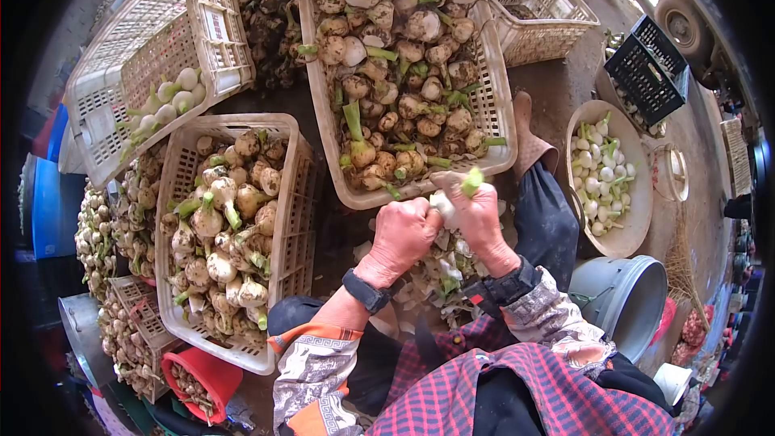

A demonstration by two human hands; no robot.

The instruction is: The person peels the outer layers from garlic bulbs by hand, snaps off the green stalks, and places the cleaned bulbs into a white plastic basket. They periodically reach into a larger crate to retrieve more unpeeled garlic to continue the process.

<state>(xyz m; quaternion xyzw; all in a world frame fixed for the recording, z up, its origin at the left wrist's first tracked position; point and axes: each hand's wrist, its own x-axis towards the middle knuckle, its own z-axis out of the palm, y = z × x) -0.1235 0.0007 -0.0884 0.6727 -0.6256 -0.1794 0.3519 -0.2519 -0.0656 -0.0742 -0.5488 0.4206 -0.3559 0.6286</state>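
Between my two hands is a garlic bulb (442,207), its white skin partly hidden by the fingers. My left hand (404,232) is closed against the bulb's left side. Wrapped around the bulb and its stalk, my right hand (475,222) is closed too, with a short green stem end (471,182) poking out above it. Just beyond the hands lies the near rim of a large plastic crate (375,196) heaped with soil-covered garlic bulbs (404,105). Peeled skins and scraps (440,274) litter the ground beneath.
A second crate of garlic (278,274) stands left, with a tilted crate (101,113) behind it holding clean bulbs. On the right are a round basin of white garlic (638,218), a metal bucket (638,299) and a black crate (646,64). A red bucket (222,383) sits lower left.
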